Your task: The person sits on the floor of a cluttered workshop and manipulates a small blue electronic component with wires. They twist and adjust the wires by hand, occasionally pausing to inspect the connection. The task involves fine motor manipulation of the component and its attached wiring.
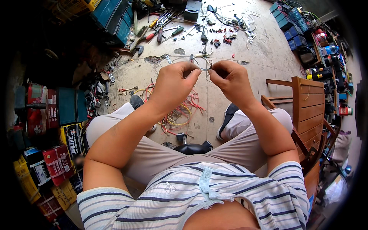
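Between my two hands runs a thin grey wire [204, 69], with small loops standing up by the right fingertips. My left hand [174, 82] is closed, pinching one part of the wire between thumb and forefinger. My right hand [234, 81] pinches it a short way to the right, the fingers curled in. Both hands are held up in front of my knees, above the floor. The wire's ends are partly hidden behind the fingers. A tangle of red and yellow wires [188, 111] lies on the floor below, between my feet.
Screwdrivers [160, 35], a hammer [140, 50] and a dark battery [192, 10] lie on the far floor near loose wire scraps [249, 36]. Boxed batteries [58, 163] are stacked at the left. A wooden chair [309, 105] stands right, beside loaded shelves [335, 73].
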Demonstrator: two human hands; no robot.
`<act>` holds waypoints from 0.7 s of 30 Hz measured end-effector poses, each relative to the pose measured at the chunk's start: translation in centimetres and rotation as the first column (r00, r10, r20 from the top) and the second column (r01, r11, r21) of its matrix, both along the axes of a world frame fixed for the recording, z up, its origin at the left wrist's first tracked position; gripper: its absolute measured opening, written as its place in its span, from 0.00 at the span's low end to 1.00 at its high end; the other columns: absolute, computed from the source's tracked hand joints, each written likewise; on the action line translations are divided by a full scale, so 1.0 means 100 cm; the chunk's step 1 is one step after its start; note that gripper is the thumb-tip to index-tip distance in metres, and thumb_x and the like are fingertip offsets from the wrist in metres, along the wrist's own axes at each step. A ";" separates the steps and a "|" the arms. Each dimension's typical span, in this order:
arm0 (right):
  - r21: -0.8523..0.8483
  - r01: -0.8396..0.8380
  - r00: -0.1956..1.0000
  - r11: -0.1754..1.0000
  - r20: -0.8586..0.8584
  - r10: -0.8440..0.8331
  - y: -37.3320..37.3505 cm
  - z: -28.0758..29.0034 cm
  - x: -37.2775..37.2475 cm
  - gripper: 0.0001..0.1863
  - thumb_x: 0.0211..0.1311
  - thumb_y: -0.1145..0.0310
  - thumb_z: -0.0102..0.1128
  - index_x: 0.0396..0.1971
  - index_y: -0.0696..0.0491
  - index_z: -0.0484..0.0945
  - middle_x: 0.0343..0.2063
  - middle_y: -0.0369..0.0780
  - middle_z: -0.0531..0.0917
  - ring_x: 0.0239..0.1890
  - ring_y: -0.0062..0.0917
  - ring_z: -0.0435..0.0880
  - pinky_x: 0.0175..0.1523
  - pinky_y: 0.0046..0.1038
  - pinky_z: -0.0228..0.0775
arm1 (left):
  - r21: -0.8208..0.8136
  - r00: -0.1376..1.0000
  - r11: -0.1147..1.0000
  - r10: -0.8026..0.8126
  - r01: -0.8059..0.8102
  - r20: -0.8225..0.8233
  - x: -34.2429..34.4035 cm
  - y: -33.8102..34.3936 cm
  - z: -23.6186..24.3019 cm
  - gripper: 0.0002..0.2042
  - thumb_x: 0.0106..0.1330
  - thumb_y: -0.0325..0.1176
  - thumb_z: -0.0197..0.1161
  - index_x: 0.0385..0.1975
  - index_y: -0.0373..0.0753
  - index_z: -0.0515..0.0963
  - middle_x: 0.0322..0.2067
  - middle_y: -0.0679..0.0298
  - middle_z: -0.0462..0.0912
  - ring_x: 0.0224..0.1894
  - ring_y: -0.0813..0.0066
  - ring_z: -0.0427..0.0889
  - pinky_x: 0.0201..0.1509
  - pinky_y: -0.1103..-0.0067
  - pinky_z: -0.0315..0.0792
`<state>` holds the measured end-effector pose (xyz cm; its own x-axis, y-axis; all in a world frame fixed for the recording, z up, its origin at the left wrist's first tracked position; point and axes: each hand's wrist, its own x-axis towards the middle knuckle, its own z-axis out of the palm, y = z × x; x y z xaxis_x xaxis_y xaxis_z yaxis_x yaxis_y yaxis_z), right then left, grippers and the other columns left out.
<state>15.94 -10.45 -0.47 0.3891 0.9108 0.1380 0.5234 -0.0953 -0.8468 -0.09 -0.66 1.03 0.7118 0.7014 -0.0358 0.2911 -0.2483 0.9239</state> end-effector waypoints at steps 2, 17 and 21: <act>0.001 -0.027 0.976 1.000 0.214 0.026 0.000 0.001 0.000 0.07 0.49 0.69 0.61 0.26 0.57 0.79 0.21 0.43 0.79 0.22 0.30 0.78 0.30 0.28 0.70 | -0.082 0.998 0.997 0.006 -0.011 -0.068 0.000 -0.001 0.006 0.09 0.62 0.31 0.60 0.36 0.32 0.80 0.23 0.67 0.80 0.25 0.86 0.73 0.25 0.85 0.65; -0.161 -0.558 0.702 0.814 -0.614 0.360 -0.003 0.020 0.035 0.10 0.58 0.67 0.61 0.31 0.60 0.77 0.22 0.31 0.76 0.26 0.14 0.73 0.33 0.18 0.64 | -0.136 0.962 0.953 -0.274 0.270 -0.010 -0.001 0.029 -0.005 0.08 0.59 0.28 0.62 0.37 0.37 0.81 0.30 0.64 0.83 0.31 0.79 0.80 0.35 0.82 0.72; -0.043 -0.548 0.593 0.836 -0.725 0.351 -0.006 0.025 0.042 0.11 0.59 0.64 0.61 0.31 0.58 0.77 0.23 0.31 0.76 0.26 0.13 0.72 0.34 0.18 0.63 | -0.123 0.926 0.923 -0.347 0.366 0.150 0.004 0.028 -0.003 0.10 0.60 0.24 0.60 0.40 0.38 0.81 0.34 0.63 0.82 0.34 0.79 0.79 0.39 0.82 0.73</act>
